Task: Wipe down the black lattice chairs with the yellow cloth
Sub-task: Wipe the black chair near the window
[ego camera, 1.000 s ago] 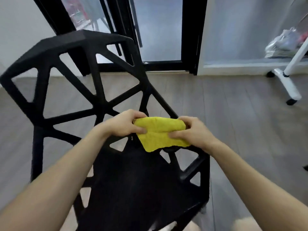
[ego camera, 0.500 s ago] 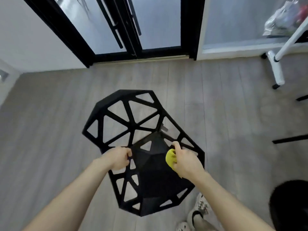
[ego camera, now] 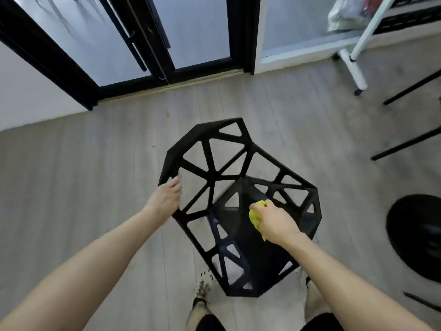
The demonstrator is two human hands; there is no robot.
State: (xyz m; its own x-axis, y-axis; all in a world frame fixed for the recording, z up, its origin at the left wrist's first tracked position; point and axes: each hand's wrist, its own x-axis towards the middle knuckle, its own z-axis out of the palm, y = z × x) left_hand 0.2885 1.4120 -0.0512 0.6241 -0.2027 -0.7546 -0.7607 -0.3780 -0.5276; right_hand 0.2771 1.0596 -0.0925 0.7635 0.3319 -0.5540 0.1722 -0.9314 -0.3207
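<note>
Yellow cloth [ego camera: 255,217] bunched in right hand [ego camera: 274,222], fingers curled round it, pressed on seat of black lattice chair [ego camera: 238,201]. Chair stands on grey plank floor [ego camera: 83,175], near sliding glass door [ego camera: 167,37]. Left hand [ego camera: 165,199] grips backrest left edge.

Most of the yellow cloth [ego camera: 255,218] is hidden under the right hand [ego camera: 274,222]; only a crumpled edge shows. The left hand [ego camera: 167,199] is motion-blurred over the left rim of the lattice chair [ego camera: 214,173], so its grip cannot be told. A round black object [ego camera: 415,237] is blurred and cut off by the right edge. The far-right bag [ego camera: 346,15] is blurred and cut off at the top.
</note>
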